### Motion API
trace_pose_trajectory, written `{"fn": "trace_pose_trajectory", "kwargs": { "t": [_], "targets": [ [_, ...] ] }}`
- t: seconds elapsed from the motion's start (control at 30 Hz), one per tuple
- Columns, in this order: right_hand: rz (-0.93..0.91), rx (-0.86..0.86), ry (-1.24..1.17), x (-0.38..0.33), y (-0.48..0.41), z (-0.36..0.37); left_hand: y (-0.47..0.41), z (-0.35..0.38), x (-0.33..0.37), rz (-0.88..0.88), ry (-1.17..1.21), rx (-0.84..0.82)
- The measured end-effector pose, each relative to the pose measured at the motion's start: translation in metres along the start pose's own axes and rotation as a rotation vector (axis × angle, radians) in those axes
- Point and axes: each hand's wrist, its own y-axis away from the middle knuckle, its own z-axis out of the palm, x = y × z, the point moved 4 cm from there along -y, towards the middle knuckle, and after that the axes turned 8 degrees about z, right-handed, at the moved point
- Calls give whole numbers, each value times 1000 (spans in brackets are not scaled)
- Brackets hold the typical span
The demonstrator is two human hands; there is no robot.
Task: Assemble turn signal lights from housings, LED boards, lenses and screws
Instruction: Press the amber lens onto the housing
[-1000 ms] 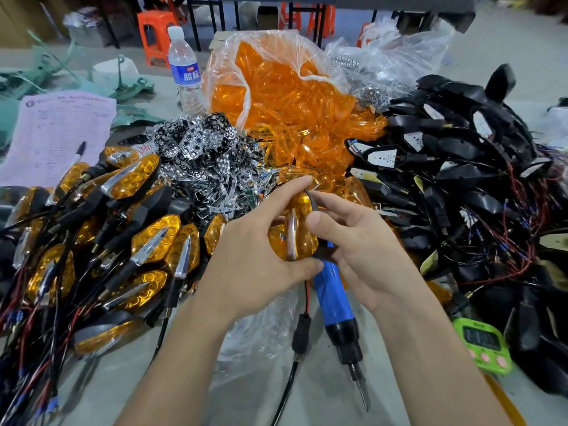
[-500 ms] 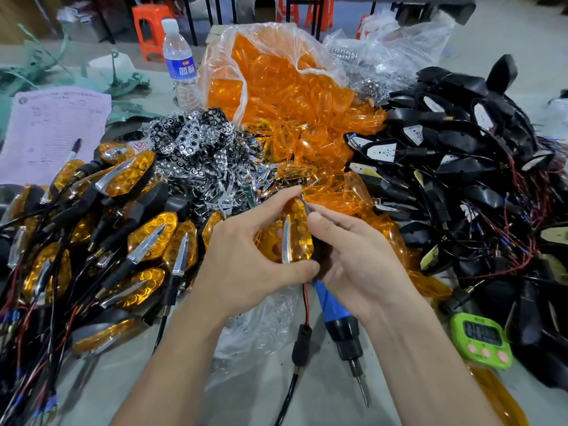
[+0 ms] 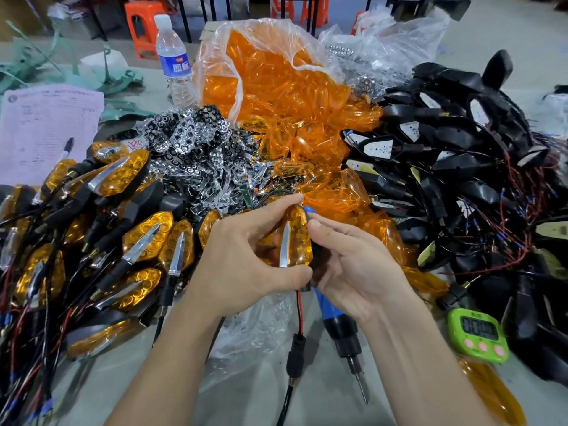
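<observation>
Fingers of the left hand [image 3: 246, 265] were curled round a turn signal light [image 3: 297, 238], index tip on its upper end and thumb under its lower end, so that it stood upright above the table [image 3: 322, 407] with its amber lens and chrome strip facing the camera. The right hand [image 3: 356, 272] pressed its thumb against the light's right edge; its other fingers were hidden behind the black housing, so their grasp could not be told. A blue electric screwdriver [image 3: 327, 309] ran behind that palm, bit pointing toward the person, and the palm hid its middle. From the light hung a red and black wire ending in a black plug [image 3: 295, 353], over a crumpled clear bag [image 3: 252, 333]. A green timer [image 3: 478, 335] lay to the right. Finished lights [image 3: 141, 238] were heaped to the left and black housings [image 3: 461, 167] with white boards to the right. Beyond the hands lay chrome reflectors [image 3: 190, 139], then a bag of orange lenses [image 3: 276, 87], a water bottle [image 3: 175, 59] and a printed sheet [image 3: 46, 127]. Against a second earlier, both grips were unchanged, less blue handle showed below the right palm, and its blue end now peeked above the light.
</observation>
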Motion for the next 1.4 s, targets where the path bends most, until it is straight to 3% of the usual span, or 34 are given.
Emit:
{"fn": "trace_pose_trajectory", "kwargs": {
  "t": [0.27,0.37,0.47,0.53,0.63,0.67,0.77,0.83,1.07,1.23,1.4],
  "targets": [
    [-115,46,175,-1,-4,-1,2,5,-11,-53,221,30],
    [-243,146,358,-4,-4,4,7,8,-10,-33,105,108],
    [-364,218,574,-10,-5,15,7,17,5,46,-193,169],
    [-396,220,574,-14,-6,18,5,22,5,17,4,129],
    [-439,123,644,-18,-4,22,-1,15,5,-121,655,149],
    [-459,83,668,-18,-2,24,-2,14,4,-222,764,161],
    [-505,-24,714,-15,0,29,-7,20,7,-367,744,118],
    [-522,-79,723,-16,1,32,-9,27,9,-341,738,93],
    [-559,-98,766,-16,1,32,-10,37,7,-275,785,260],
    [-541,-97,676,-10,-5,33,-6,34,4,-329,761,369],
    [-496,-118,638,-10,-9,30,-3,24,2,-352,855,190]
  ]
}}
